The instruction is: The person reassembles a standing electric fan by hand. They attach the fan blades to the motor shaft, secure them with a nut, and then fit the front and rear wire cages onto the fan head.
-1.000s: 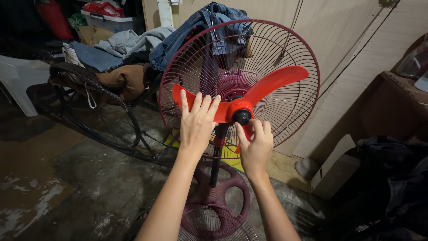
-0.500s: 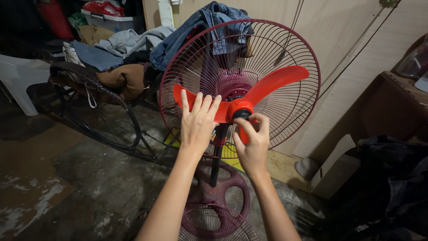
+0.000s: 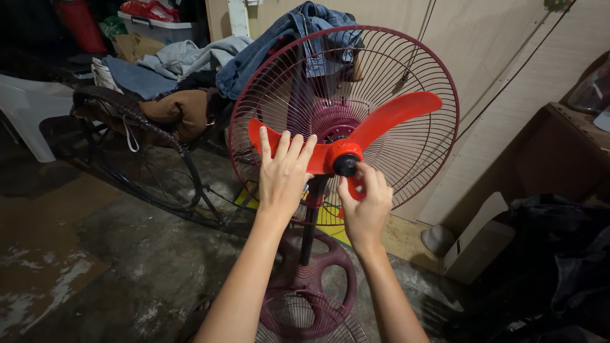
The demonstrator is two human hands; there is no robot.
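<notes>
Fingers (image 3: 287, 147) of the left hand (image 3: 281, 178) lie spread and flat against one red blade (image 3: 267, 141) of a standing fan, bracing it. The right hand (image 3: 365, 202) has its fingertips pinched around the small black cap (image 3: 345, 166) at the red hub (image 3: 343, 152), in front of the maroon wire rear guard (image 3: 419, 159). A loose front guard (image 3: 311, 321) lies on the concrete floor (image 3: 114, 254) by the base. If the bracing hand slips, the blade could likely turn with the cap, or the plastic could bend under pressure.
</notes>
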